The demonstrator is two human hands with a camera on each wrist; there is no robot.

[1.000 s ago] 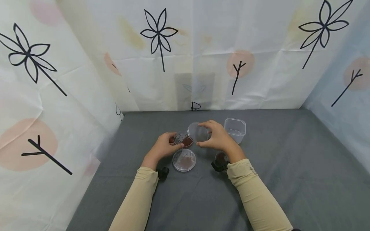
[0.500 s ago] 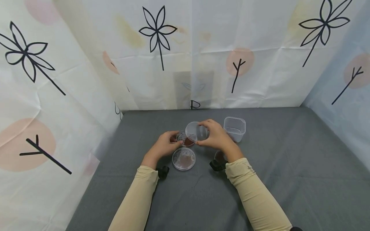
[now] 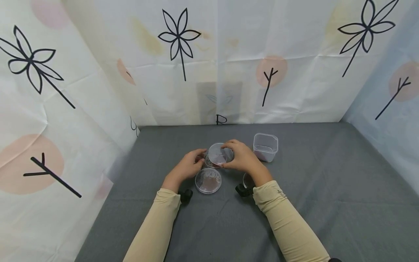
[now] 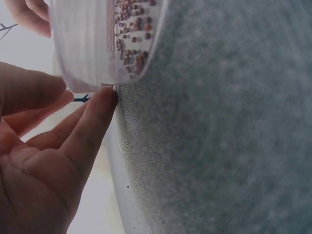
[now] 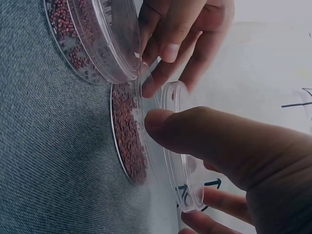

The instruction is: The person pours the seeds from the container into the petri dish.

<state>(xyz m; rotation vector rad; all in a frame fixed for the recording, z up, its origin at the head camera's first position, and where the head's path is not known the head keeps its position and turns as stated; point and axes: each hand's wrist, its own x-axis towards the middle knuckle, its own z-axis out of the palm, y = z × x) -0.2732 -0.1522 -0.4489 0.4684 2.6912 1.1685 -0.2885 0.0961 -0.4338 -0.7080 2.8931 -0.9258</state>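
My right hand (image 3: 243, 157) pinches a clear round petri dish lid (image 3: 216, 153) by its edge, thumb on the near side. Just below the lid lies an uncovered petri dish (image 5: 128, 134) with a layer of small reddish-brown grains. A gap shows between the two in the right wrist view. My left hand (image 3: 187, 166) holds the left side of that dish between thumb and fingers. Nearer to me sits a covered petri dish (image 3: 208, 181), its grains visible through the wall in the left wrist view. The lid hides much of the open dish from the head view.
A clear rectangular plastic box (image 3: 266, 143) stands behind my right hand. Another round dish (image 3: 248, 180) is partly hidden under my right wrist. Grey cloth (image 3: 222, 225) covers the table, with printed white curtains (image 3: 242, 65) behind and at the sides.
The lid in my right hand has come left and down, over the open dish. My left hand has shifted slightly right along with that dish. The covered dish and the box stay put.
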